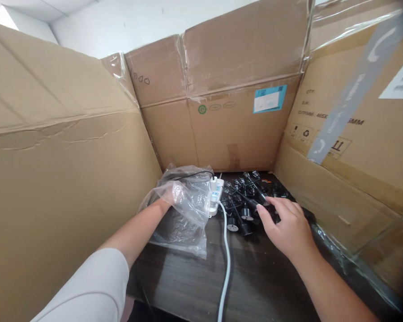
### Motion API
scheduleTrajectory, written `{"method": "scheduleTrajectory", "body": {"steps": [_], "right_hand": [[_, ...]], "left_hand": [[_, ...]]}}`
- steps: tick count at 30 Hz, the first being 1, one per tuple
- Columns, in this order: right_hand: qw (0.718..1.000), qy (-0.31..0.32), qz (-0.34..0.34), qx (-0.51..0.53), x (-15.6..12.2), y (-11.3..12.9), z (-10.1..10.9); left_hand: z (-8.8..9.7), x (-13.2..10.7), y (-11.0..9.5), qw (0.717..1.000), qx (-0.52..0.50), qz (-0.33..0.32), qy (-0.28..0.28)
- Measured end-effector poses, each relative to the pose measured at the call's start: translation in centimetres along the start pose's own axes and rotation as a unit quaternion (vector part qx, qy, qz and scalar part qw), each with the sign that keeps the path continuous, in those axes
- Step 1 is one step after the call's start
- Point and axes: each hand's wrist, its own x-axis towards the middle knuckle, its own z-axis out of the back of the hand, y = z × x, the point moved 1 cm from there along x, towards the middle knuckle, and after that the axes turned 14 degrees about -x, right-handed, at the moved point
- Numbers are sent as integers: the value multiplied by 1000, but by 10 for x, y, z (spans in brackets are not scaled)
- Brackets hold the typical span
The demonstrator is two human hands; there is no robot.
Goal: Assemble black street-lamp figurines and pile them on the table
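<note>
The open right hand (286, 228) spreads over a heap of black plastic plugs (245, 201); the left hand (174, 194), grip unclear, sits inside a clear plastic bag (184, 228) beside a white power strip (216, 194), on a dark wood tabletop (188, 277) walled by tan cardboard flaps (63, 188).

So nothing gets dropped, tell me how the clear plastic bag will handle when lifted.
The bag will likely be floppy: it sags in loose folds around the left hand. It looks thin and light, since the table shows through it. Its glossy surface may also prove slippery.
</note>
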Motion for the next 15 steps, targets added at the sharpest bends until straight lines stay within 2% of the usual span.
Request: {"method": "scheduleTrajectory", "body": {"steps": [4,10,15], "right_hand": [[1000,1,-4,3,0,0,0],[1000,8,-3,8,2,1,3],[1000,16,-11,14,2,4,5]], "left_hand": [[9,-11,2,1000,-18,-3,17],[28,-36,-9,998,-46,-28,40],[49,-78,-20,996,-82,-14,38]]}}
